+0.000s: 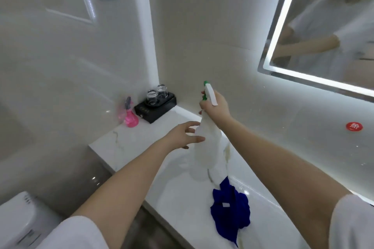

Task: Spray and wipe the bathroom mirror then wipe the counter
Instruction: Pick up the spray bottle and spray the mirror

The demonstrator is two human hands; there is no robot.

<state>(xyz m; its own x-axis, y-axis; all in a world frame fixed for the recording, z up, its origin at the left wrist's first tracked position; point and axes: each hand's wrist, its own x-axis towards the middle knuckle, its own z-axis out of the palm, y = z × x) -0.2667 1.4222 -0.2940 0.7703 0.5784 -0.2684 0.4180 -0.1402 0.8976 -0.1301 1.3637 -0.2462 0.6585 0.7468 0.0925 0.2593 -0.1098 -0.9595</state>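
A white spray bottle (206, 143) with a green-tipped trigger head is held at the neck by the right hand (214, 105), fingers closed around it just below the nozzle; whether a finger is on the trigger cannot be told. The bottle is held above the counter (125, 141) — its base appears clear of the surface, though white on white makes that hard to confirm. The left hand (185, 135) is open, fingers spread, just beside or lightly touching the bottle's body; nothing is gripped by it.

The mirror (315, 26) is up and to the right, well apart from the nozzle, which is pointed roughly at the wall rather than at the glass. No droplets or streaks can be made out on the mirror, so spraying is judged not yet begun, or at most barely started. A blue cloth (230, 208) is left crumpled on the counter near the front edge, unheld — wiping is judged not under way. Something pale, perhaps a second cloth, is seen beside the bottle; it is too washed out to identify.

Stage is judged early: bottle in hand, then spraying the mirror, wiping it, and wiping the counter all remain. A pink spray bottle (130, 116) and a black tray (155, 108) with two glasses are set at the counter's far corner and would need working around.
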